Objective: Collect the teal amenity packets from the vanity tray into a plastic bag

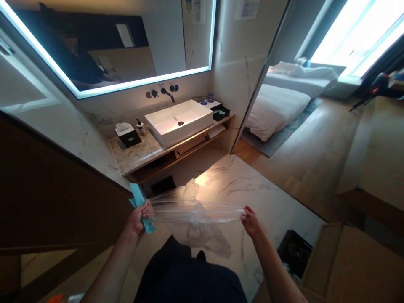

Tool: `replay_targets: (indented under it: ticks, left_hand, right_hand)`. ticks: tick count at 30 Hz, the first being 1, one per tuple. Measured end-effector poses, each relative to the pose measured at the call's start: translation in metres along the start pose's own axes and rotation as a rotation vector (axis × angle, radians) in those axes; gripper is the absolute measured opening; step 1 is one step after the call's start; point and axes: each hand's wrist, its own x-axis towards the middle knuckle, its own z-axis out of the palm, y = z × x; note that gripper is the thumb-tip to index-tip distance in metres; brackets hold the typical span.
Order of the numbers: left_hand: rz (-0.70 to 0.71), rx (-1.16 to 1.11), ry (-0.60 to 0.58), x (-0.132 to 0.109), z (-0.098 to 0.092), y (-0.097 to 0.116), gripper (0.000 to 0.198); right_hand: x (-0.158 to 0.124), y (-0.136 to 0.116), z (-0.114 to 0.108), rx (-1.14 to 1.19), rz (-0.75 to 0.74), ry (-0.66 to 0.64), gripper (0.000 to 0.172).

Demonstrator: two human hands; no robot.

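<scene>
A clear thin plastic bag [195, 212] is stretched between my two hands above the marble floor. My left hand [139, 216] grips its left edge together with a teal paper strip [140, 202] that sticks up and down from the fist. My right hand [251, 221] pinches the bag's right edge. The rest of the bag hangs crumpled below the stretched part, over my dark clothing.
A vanity counter [135, 153] carries a white basin [178, 122], a black tissue box [128, 134] and small bottles. A black bin [295, 252] stands by my right arm. A dark wooden door [47, 198] is at left. A bedroom with a bed [274, 109] opens at right.
</scene>
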Motion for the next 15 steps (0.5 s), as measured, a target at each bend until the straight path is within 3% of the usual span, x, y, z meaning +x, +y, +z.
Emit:
replay_targets:
  ticks: [2, 4, 6, 9, 12, 15]
  left_hand:
    - [-0.012, 0.026, -0.009, 0.012, 0.013, 0.004, 0.037]
    - [-0.071, 0.063, -0.069, 0.029, 0.034, 0.003, 0.034]
    - [-0.157, 0.121, -0.168, 0.052, 0.061, -0.004, 0.028]
    - [-0.277, 0.255, -0.386, 0.098, 0.108, -0.016, 0.004]
    - [-0.392, 0.401, -0.584, 0.15, 0.161, -0.025, 0.046]
    - [-0.442, 0.488, -0.658, 0.196, 0.216, -0.023, 0.059]
  right_hand:
    - [0.017, -0.019, -0.002, -0.152, -0.122, 0.191, 0.042]
    - [0.029, -0.034, 0.021, -0.328, -0.283, 0.262, 0.053]
    - [0.04, -0.044, 0.065, -0.447, -0.361, 0.121, 0.056]
    - [0.064, -0.047, 0.151, -0.529, -0.283, -0.26, 0.053]
    - [0.106, -0.051, 0.229, -0.474, -0.126, -0.52, 0.048]
    - [0.161, -0.067, 0.28, -0.336, -0.056, -0.526, 0.037]
